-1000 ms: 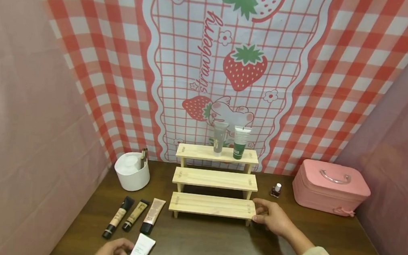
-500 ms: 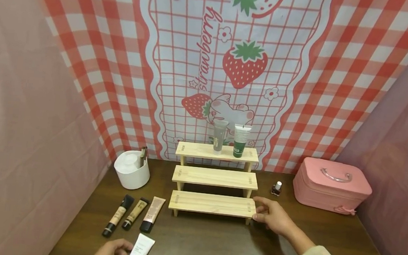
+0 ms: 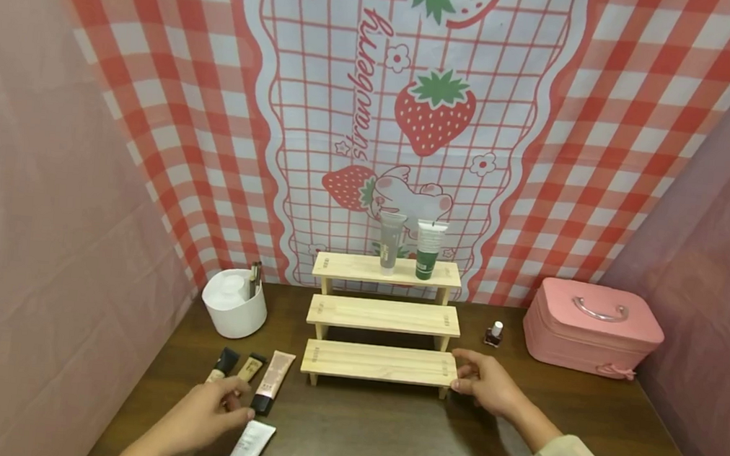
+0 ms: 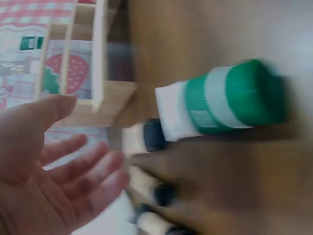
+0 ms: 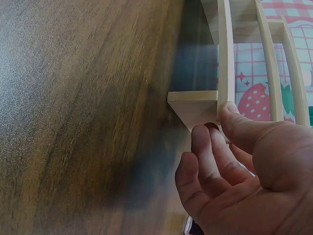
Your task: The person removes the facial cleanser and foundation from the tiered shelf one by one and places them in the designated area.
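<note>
My left hand (image 3: 208,417) hovers over the makeup tubes at the left front, fingers loosely bent and holding nothing. Just below its fingertips lies a white squeeze tube (image 3: 248,449) with a green end, apart from the hand in the left wrist view. A beige tube (image 3: 273,383) with a black cap lies beside the fingers; a gold tube (image 3: 252,366) and a black-ended tube (image 3: 225,362) are partly hidden under the hand. My right hand (image 3: 491,387) grips the right end of the lowest step of a three-tier wooden stand (image 3: 379,363), thumb on the board's edge (image 5: 225,93).
On the stand's top step are a grey tube (image 3: 390,245) and a green-and-white tube (image 3: 428,252). A white round pot (image 3: 233,314) with brushes stands behind left. Nail polish (image 3: 494,335) and a pink case (image 3: 590,335) are at the right.
The left hand has let go of the white-and-green squeeze tube, which now lies on the table, and has moved up toward the other tubes. The right hand stays on the stand.
</note>
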